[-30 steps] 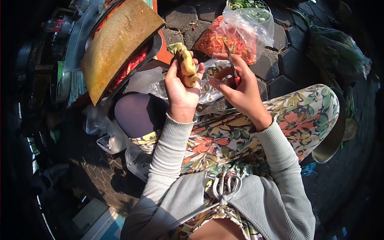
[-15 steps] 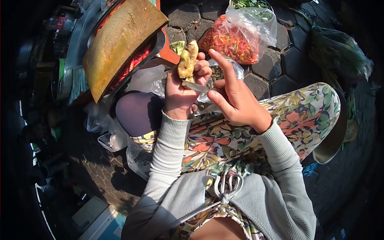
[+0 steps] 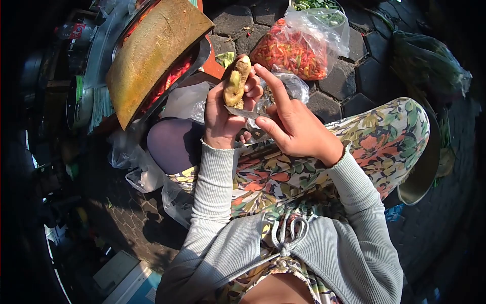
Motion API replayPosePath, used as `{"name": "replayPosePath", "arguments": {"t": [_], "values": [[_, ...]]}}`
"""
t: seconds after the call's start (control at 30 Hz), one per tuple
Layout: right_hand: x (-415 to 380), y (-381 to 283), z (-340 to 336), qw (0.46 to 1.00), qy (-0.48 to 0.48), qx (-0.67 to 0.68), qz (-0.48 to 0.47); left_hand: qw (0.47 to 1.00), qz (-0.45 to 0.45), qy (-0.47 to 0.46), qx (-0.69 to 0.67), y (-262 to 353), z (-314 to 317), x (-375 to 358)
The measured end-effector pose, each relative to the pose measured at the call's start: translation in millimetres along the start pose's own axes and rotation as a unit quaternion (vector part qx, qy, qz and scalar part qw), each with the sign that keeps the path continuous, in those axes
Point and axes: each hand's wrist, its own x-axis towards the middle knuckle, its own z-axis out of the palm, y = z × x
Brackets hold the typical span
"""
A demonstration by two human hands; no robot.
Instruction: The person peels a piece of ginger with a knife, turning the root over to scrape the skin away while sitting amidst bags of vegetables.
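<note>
A piece of ginger root (image 3: 235,87), pale yellow where its skin is off, stands upright in my left hand (image 3: 220,117), with the fingers curled round it. My right hand (image 3: 298,125) grips a small knife (image 3: 242,112); its handle is hidden in the palm. The blade lies across the lower end of the ginger, touching it or very near. My right index finger stretches out towards the ginger's upper end. Just beyond my hands sits a clear plastic bag (image 3: 294,87) with dark bits inside.
A clear bag of red chillies (image 3: 291,50) stands ahead on the paving. At the left a worn wooden board (image 3: 152,55) lies over a tub of red chillies (image 3: 172,81). Bagged greens (image 3: 430,63) lie at the right, and a metal basin (image 3: 417,182) is beside my knee.
The ginger has tilted a little and shifted slightly down and left with my left hand. The knife and right hand have moved slightly left, and the index finger now comes closer to the ginger's top.
</note>
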Motion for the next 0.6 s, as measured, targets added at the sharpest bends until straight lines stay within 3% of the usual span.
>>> {"name": "replayPosePath", "arguments": {"t": [0.13, 0.23, 0.37, 0.53, 0.6], "values": [[0, 2, 1, 1.000, -0.010, -0.002, -0.005, 0.999, 0.012, 0.018, 0.042, 0, 4, -1], [1, 3, 2, 1.000, -0.017, 0.001, 0.010, 0.999, -0.015, -0.022, 0.033, 2, -1, -2], [1, 4, 2, 1.000, -0.016, -0.003, 0.006, 0.999, -0.041, 0.011, 0.030, 3, -3, -4], [1, 10, 7, 0.995, 0.044, -0.091, -0.012, 0.997, -0.052, 0.038, 0.044, 2, 2, -3], [0, 10, 9, 0.990, 0.064, -0.124, -0.029, 0.994, -0.101, -0.007, -0.028, 6, -1, -1]]}}
